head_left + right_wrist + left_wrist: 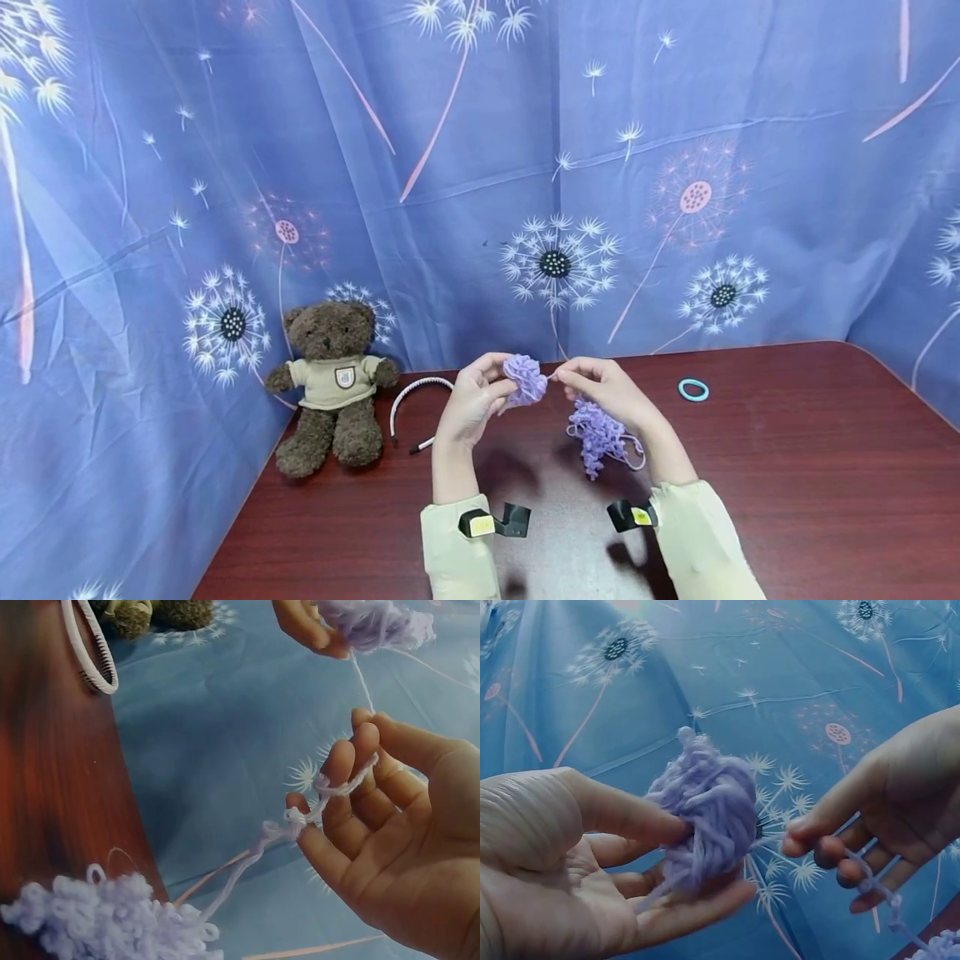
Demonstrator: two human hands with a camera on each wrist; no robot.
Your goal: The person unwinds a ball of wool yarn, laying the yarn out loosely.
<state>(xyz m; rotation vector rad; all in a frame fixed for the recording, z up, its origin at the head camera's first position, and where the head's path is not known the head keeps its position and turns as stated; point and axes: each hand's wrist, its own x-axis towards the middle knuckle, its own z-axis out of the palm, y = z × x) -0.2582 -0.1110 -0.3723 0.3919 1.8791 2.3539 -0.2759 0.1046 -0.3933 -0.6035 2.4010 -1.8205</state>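
My left hand (471, 402) grips a small wound ball of purple yarn (712, 810) between thumb and fingers, raised over the table. A strand of yarn (362, 682) runs from the ball to my right hand (606, 388), which pinches it between thumb and index finger. Past the pinch, the strand trails across the other right fingers and down to a loose, crinkled heap of purple yarn (597, 435) on the table. In the right wrist view the heap shows many small loops at the lower left.
A brown teddy bear (330, 387) in a light shirt sits at the left against the blue dandelion curtain (465, 250). Beside it lies a white headband (405, 396). A turquoise ring (693, 389) lies at the right on the dark red table (810, 467).
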